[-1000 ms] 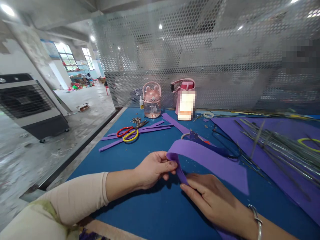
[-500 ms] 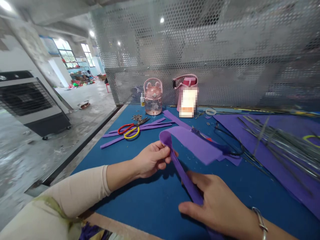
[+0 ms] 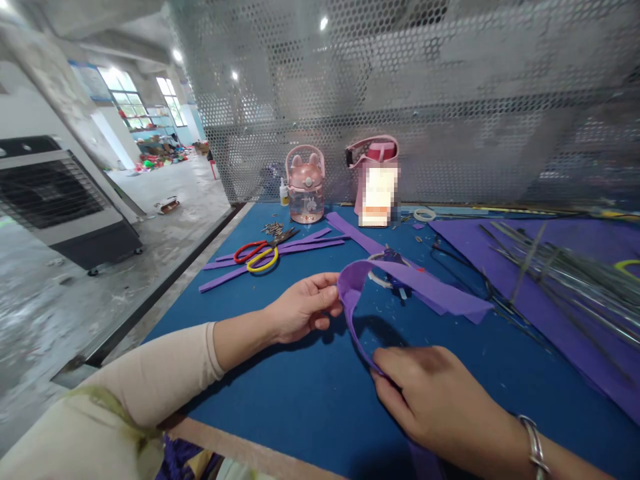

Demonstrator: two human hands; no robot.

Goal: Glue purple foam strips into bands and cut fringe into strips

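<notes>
left hand (image 3: 306, 308) pinches a purple band (image 3: 359, 277) at its bend while the right hand (image 3: 435, 397) grips it lower down, in the head view, the band arching over a blue tabletop (image 3: 280, 393); beyond, scissors (image 3: 273, 247) lie across narrow purple strips (image 3: 220, 279), near a pink-lidded bottle (image 3: 306, 183)

From my remote seat I see that my bare left hand (image 3: 305, 307) has drawn closer to the metal scissors with red and yellow handles (image 3: 274, 249), its fingertips now at the edge of the bend in the long, flat purple strip (image 3: 351, 287). My bare right hand (image 3: 440, 400), farther from the scissors, has closed its splayed thumb back in. Between them the strip now bows; its free end has swung away from the scissors, hiding more of the blue-bodied tool (image 3: 393, 254).
</notes>
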